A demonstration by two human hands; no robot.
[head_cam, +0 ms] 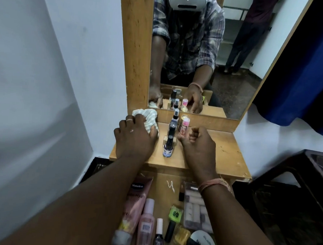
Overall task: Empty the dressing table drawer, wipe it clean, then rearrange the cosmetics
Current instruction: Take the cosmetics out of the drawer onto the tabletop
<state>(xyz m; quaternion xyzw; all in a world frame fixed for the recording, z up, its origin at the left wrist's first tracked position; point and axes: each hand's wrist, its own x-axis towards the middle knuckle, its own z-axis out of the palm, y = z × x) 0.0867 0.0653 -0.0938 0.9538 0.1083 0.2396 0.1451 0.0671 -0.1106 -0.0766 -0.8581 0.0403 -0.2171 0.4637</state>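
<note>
Striped pale cloth [147,119] is lying bunched at the back left corner of the wooden tabletop [224,155], against the foot of the mirror frame. The left hand [135,138] is pressing down on it with fingers curled round the fabric, a ring showing on one finger.

Just right of that hand, near the middle of the tabletop, a short row of bottles is standing upright, running from front to back: a dark Nivea bottle [168,147] nearest the front edge, then a slim spray bottle [174,119] with a black pump behind it. Beside these, a pink-capped tube [184,126] is standing close to the back edge.

The right hand [197,144] is resting on the tabletop just right of the bottles, fingers curled loosely into the palm and gripping nothing that I can see; its fingertips are sitting next to the pink-capped tube, and whether they are touching it I cannot tell. A band of threads is circling the wrist.

Below the front edge, the open drawer [164,190] is holding cosmetics laid flat: a pink Vaseline tube [134,201] at its left side, a pink bottle [146,222], a nail polish bottle [159,234], a green-capped item [174,214], an eyeshadow palette [193,208] toward the right side, and a round white compact [204,240] at the front right.
</note>
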